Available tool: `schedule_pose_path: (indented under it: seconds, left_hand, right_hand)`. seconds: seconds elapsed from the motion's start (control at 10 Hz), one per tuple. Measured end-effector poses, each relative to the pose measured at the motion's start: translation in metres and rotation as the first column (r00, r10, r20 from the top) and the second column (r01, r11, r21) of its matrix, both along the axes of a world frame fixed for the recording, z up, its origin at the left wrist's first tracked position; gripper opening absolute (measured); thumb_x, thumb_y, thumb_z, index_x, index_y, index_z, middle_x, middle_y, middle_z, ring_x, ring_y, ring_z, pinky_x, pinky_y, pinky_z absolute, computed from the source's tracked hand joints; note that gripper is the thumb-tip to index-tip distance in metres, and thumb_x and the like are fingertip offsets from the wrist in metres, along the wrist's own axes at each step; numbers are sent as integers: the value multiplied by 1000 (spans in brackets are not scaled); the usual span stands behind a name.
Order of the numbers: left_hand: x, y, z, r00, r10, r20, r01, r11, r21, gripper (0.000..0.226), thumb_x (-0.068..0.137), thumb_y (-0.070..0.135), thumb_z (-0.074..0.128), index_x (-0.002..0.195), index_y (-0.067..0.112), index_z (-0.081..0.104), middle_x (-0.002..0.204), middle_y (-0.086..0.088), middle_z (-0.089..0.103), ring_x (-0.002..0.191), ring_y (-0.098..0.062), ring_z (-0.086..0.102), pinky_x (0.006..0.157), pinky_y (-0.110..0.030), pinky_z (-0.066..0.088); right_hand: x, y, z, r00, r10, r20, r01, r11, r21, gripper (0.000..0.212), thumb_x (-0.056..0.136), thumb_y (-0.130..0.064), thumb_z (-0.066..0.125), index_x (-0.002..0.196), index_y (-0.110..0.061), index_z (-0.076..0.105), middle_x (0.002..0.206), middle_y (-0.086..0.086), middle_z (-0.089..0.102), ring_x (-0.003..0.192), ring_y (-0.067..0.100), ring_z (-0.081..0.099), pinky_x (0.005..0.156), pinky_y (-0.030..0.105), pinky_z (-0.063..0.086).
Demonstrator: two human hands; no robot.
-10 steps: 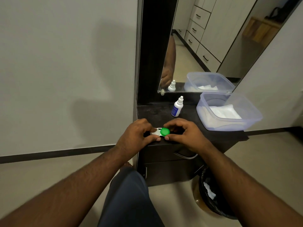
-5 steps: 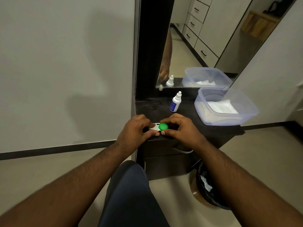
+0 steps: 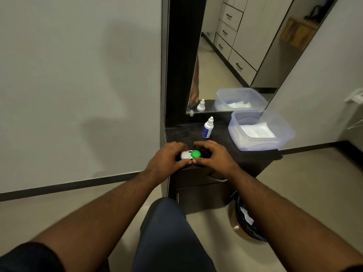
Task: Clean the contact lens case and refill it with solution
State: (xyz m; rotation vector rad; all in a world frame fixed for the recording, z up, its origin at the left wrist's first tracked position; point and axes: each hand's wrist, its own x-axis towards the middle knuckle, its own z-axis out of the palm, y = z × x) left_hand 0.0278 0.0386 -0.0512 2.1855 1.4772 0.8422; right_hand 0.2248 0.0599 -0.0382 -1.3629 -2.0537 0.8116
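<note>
Contact lens case [image 3: 190, 154] lies on the dark cabinet top [image 3: 220, 140], both caps on, pinched by left hand [image 3: 168, 158] and right hand [image 3: 212, 157]. Cleaning and refilling apparently not begun; solution bottle [image 3: 207, 128] untouched.

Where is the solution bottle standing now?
The bottle stands upright at the back of the dark counter, just below the mirror, left of the plastic tub and beyond both hands.

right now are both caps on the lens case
Yes, both caps sit on the contact lens case: white cap left, green cap right. Whether they are screwed tight cannot be told.
</note>
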Motion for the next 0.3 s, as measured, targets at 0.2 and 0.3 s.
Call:
schedule_pose_path:
  seconds: [0.2, 0.3]
  left_hand:
    - [-6, -11, 5, 999, 40, -4, -41, 993, -110, 92, 72, 45, 76, 147, 20, 30, 130, -9, 56, 116, -22, 52, 95, -33, 44]
    - [-23, -18, 12, 997, 75, -32, -78, 992, -103, 94, 74, 48, 73, 149, 19, 25, 138, -11, 50, 124, -25, 46, 100, -33, 40]
  right_hand:
    - [-2, -7, 8, 999, -10, 43, 11, 999, -40, 69, 67, -12, 83, 130, -17, 55, 115, -2, 58, 105, 10, 60, 96, 24, 47]
    - [-6, -10, 25, 988, -19, 152, 18, 1000, 4, 74, 67, -17, 83, 134, -19, 51, 122, 2, 55, 113, 13, 54, 99, 24, 42]
